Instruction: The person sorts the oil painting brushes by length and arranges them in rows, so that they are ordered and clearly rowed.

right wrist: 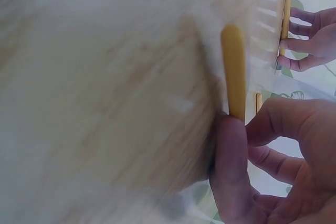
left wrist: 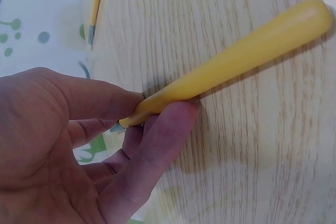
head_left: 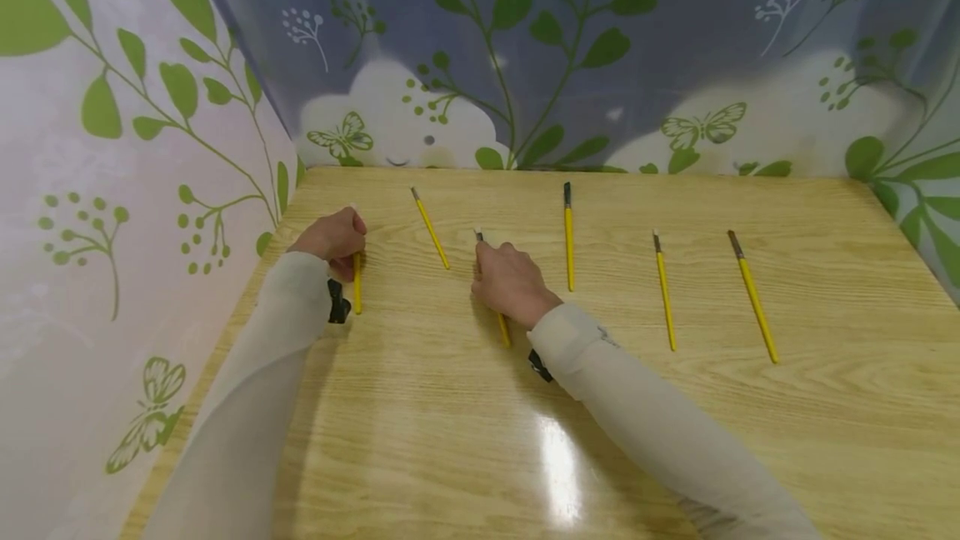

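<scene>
At the table's left side my left hand (head_left: 335, 242) pinches a yellow-handled paintbrush (head_left: 357, 283) between thumb and fingers. The left wrist view shows its thick handle (left wrist: 236, 56) pointing away from the fingertips, with the ferrule partly hidden by the fingers. Nearer the middle, my right hand (head_left: 513, 280) pinches a second paintbrush (head_left: 504, 330); its light tip shows beyond the fingers. In the right wrist view the rounded handle end (right wrist: 233, 66) rises above the thumb and finger. Between the hands lies a thin paintbrush (head_left: 431, 230), touched by neither.
Right of my hands lie a dark-tipped paintbrush (head_left: 569, 240), a light-tipped paintbrush (head_left: 664, 294) and a brown-tipped paintbrush (head_left: 753, 298), spaced apart. The wooden table (head_left: 420, 423) meets a leaf-patterned wall covering (head_left: 480, 65) at the back and left.
</scene>
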Tool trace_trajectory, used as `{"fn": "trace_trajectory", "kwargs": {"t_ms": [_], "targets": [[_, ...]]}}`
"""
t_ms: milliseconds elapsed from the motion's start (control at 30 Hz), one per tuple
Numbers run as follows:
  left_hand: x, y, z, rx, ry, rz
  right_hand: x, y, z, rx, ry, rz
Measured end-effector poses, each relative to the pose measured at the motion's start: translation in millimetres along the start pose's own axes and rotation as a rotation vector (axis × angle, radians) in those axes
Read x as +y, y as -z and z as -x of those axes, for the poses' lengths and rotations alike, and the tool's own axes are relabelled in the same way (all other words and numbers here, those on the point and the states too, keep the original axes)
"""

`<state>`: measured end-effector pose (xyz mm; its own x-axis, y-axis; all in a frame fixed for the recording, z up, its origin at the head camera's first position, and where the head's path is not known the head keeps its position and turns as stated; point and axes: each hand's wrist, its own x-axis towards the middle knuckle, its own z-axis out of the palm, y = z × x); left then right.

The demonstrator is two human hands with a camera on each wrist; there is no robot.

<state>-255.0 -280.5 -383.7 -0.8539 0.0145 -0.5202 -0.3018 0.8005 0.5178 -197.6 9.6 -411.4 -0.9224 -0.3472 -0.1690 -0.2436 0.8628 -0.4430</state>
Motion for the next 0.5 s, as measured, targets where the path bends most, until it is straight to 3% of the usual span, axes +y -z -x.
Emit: {"fn": "trace_trajectory", "kwargs": {"t_ms": [500], "targets": [[-0.5,1.2,0.2,-0.008,0.0,-0.014,18.0,25.1,21.6,0.024,0.024,-0.048]]}}
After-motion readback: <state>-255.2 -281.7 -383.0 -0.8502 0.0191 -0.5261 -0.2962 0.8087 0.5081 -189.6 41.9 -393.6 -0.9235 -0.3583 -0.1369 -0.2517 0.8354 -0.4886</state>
